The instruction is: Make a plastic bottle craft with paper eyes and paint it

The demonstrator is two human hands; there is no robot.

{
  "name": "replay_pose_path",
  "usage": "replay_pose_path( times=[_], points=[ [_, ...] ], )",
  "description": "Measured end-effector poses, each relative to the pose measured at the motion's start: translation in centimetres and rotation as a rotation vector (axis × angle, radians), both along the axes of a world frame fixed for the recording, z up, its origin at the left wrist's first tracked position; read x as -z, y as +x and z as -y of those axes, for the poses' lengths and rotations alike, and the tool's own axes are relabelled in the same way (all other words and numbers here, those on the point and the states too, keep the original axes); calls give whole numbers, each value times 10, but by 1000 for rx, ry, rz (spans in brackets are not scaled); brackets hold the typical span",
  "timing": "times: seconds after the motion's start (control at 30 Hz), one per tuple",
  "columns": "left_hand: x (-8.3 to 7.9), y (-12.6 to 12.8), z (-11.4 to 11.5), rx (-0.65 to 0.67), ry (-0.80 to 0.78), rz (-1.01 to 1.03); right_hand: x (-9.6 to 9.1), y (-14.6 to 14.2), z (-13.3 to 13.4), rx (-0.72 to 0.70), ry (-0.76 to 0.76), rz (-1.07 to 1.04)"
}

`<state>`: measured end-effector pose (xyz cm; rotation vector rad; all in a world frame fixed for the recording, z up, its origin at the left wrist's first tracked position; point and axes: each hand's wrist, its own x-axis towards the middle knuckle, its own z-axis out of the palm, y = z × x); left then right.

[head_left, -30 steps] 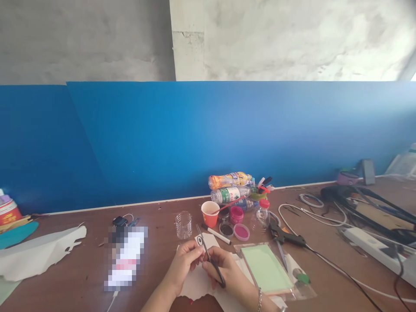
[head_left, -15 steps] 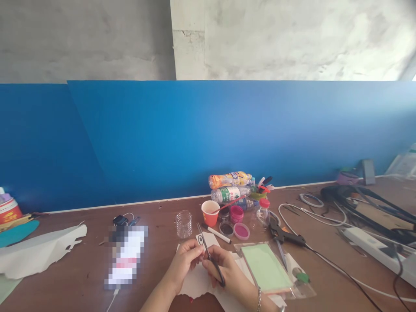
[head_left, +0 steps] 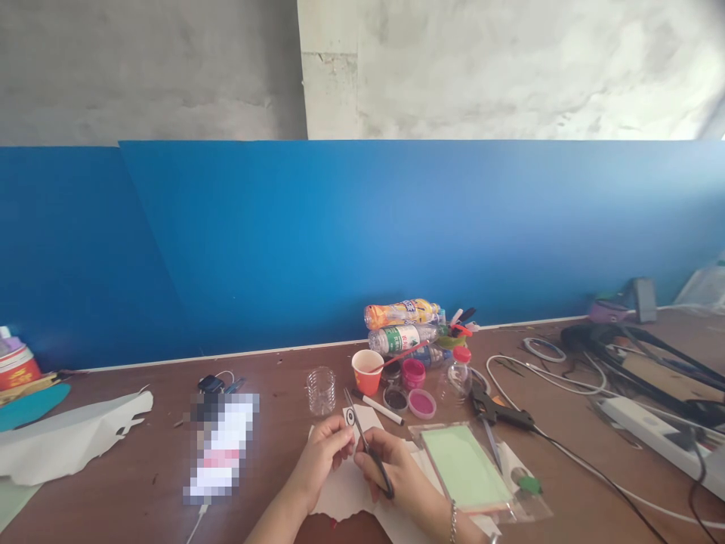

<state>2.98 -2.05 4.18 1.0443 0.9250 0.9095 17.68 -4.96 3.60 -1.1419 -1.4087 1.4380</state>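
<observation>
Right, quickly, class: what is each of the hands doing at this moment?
Left hand: closed, pinching a small white paper piece with an eye drawn on it.
Right hand: closed on scissors, blades at the paper piece.

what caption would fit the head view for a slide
Right hand holds scissors against a small white paper piece pinched by the left hand

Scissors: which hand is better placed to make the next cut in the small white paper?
Right, probably. The right hand holds the scissors by their black handles, blades at the white paper with a drawn eye; the left hand pinches that paper.
</observation>
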Motion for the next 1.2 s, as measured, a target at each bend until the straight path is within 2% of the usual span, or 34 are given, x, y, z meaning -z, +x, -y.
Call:
replay_pose_path(
  times=[0.27, 0.5, 0.67, 0.8, 1.07, 1.2],
  points=[
    [5, 0, -1, 58, -39, 71, 4, 0, -3, -24, -13, -57],
    [-2, 2, 1, 13, -20, 39, 3, 0, -2, -14, -21, -14],
    [0, 3, 1, 24, -27, 64, 0, -1, -1, -12, -9, -24],
    [2, 2, 1, 20, -37, 59, 2, 0, -2, -13, -2, -17],
    [-6, 2, 4, 18, -24, 58, 7, 1, -3, -13, -10, -14],
    [-3, 1, 2, 27, -2, 52, 10, 1, -4, -13, -21, -34]
  ],
)
